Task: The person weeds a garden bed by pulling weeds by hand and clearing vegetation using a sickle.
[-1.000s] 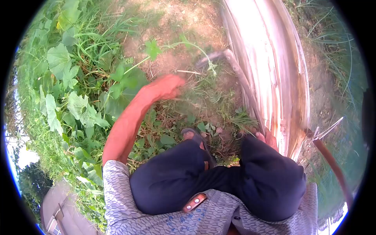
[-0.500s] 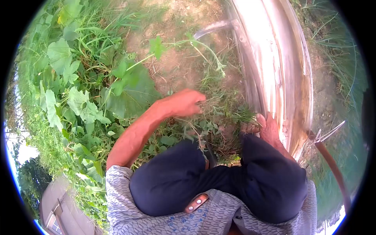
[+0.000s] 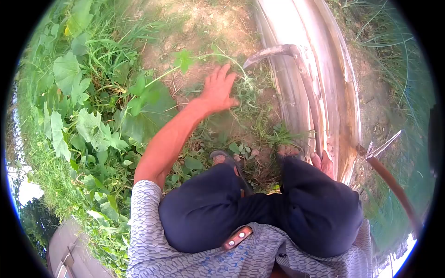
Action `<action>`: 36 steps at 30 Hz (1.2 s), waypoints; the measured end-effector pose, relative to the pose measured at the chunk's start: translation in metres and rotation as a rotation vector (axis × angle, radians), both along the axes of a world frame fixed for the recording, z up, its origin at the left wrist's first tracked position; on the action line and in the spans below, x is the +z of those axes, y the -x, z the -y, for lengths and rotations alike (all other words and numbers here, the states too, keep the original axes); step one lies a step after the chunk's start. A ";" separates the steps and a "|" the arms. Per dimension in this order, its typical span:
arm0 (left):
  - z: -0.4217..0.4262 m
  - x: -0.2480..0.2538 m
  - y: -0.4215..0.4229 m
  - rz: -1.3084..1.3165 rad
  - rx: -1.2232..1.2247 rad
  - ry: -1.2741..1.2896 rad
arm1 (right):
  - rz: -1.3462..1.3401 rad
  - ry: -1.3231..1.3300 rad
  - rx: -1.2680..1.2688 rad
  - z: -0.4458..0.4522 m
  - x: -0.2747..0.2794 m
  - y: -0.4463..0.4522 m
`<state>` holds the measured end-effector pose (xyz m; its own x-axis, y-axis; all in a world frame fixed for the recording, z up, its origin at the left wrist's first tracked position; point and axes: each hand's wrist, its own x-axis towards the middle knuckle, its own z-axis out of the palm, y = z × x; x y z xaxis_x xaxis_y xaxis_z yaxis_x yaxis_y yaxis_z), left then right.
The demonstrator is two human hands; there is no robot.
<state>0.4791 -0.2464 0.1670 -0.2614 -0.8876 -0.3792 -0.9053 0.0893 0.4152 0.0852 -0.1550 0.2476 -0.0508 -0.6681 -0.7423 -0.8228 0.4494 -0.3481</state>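
Observation:
My left hand [image 3: 220, 90] reaches forward over the ground, its fingers spread, at the edge of a tuft of weeds [image 3: 250, 90]. A thin green vine [image 3: 185, 60] arches just beyond the fingertips. In my right hand [image 3: 326, 163], beside my right knee, is the lower end of a sickle [image 3: 309, 83]. Its long handle runs forward above the pale log, and its curved blade [image 3: 269, 52] points left over the weeds. My right hand is partly hidden by the knee.
A pale, weathered log [image 3: 296, 21] lies along my right side. Broad-leaved plants [image 3: 95, 125] grow thickly on the left. A brown stick [image 3: 391, 183] with pale strands at its top stands at the right. My sandalled foot [image 3: 222, 160] rests among low weeds.
My left hand has moved forward from near my knees, and its fingers have opened out. The sickle has come back and to the right, its blade now nearer me.

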 end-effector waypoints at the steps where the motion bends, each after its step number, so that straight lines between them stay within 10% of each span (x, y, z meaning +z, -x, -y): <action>1: -0.008 0.001 0.006 0.023 -0.022 0.005 | -0.016 0.004 -0.036 0.009 0.000 -0.008; 9: -0.084 0.016 0.002 -0.091 -0.397 -0.231 | -0.088 0.019 0.138 0.006 -0.004 -0.010; 12: -0.080 0.045 -0.013 -0.046 -0.193 -0.624 | 0.085 -0.112 0.092 0.015 0.010 -0.017; 14: -0.055 0.083 -0.011 -0.828 0.664 -0.884 | 0.204 -0.173 0.055 0.025 0.017 -0.029; 15: -0.051 0.095 -0.001 -0.835 0.660 -0.895 | 0.254 -0.188 0.012 0.032 0.015 -0.041; 17: -0.052 0.113 0.029 -0.623 -0.074 -0.724 | 0.326 -0.179 -0.116 0.039 0.012 -0.062; 22: -0.015 0.049 0.068 -0.252 -0.566 0.129 | 0.233 -0.108 -0.230 0.066 -0.002 -0.071; 29: 0.014 -0.011 0.105 -0.061 -0.190 0.353 | 0.164 0.070 -0.224 0.047 -0.024 -0.052; 36: 0.024 -0.035 0.102 -0.230 -0.018 -0.042 | 0.230 -0.018 -0.333 0.070 -0.008 -0.076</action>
